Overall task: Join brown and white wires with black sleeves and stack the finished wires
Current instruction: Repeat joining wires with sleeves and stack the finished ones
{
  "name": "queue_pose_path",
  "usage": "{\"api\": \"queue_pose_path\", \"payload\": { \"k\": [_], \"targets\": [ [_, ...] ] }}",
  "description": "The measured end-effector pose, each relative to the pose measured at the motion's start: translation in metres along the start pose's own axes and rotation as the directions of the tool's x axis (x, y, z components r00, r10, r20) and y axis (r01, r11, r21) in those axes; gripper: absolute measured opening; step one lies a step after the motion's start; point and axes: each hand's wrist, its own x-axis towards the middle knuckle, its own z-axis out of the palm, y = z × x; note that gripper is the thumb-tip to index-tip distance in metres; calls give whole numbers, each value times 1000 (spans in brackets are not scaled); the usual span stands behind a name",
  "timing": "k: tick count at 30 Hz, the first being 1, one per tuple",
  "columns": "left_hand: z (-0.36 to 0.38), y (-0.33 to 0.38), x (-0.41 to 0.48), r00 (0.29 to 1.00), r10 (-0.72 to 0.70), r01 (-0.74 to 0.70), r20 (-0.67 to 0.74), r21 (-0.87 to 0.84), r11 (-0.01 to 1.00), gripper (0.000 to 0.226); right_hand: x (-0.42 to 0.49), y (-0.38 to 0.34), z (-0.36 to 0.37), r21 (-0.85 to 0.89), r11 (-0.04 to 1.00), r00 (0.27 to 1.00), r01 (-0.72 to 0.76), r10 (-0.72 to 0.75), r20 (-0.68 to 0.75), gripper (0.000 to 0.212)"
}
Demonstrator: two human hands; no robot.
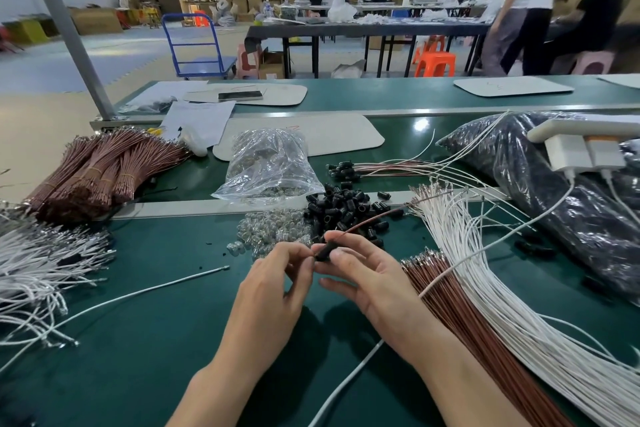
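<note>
My right hand (pixel 360 274) pinches a black sleeve (pixel 325 252) with a brown wire (pixel 370 221) running out of it up to the right. My left hand (pixel 277 277) has its fingertips curled at the sleeve's left end; what they pinch is hidden. A loose pile of black sleeves (pixel 346 206) lies just beyond the hands. Finished wires (pixel 381 168) with sleeves lie in a row behind that pile. Loose brown wires (pixel 460 308) and white wires (pixel 512 288) fan out at the right. One white wire (pixel 156 288) lies on the green table at the left.
Tied brown wire bundles (pixel 100 173) sit at the far left, white wire bundles (pixel 38 270) below them. A clear bag (pixel 270 163) and small clear parts (pixel 273 232) lie ahead. A dark plastic bag (pixel 554 191) with chargers on it fills the right. People stand in the background.
</note>
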Motion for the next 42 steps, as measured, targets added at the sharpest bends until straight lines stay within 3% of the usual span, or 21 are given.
{"api": "queue_pose_path", "payload": {
  "k": [7,13,15,20,24,28,31,38,42],
  "targets": [
    [1,1,0,1000,5,-5,12,5,1000,14,1,2,1,10,999,998,43,-43,-44,22],
    [1,8,-1,1000,-29,29,-8,-37,999,10,3,-29,-30,208,945,939,254,-188,-289,23],
    [7,18,5,999,-34,35,7,-85,996,10,1,-41,-47,169,913,858,372,-268,-438,21],
    [53,56,54,970,14,13,243,-108,994,8,-4,-57,-76,-55,825,542,563,-418,-729,13],
    [105,87,104,937,1,-22,350,54,998,22,-4,-58,-86,-72,806,415,588,-377,-828,12],
    [151,102,131,903,-136,55,407,205,977,42,-1,-58,-90,-61,794,385,605,-359,-850,11],
    [168,105,137,909,-189,95,373,257,962,41,1,-56,-93,-74,799,384,596,-365,-848,12],
    [176,104,142,904,-274,193,329,257,947,32,3,-54,-94,-92,808,386,582,-374,-843,13],
    [173,103,141,893,-310,267,325,171,948,28,4,-55,-91,-88,809,388,581,-370,-844,13]
  ]
}}
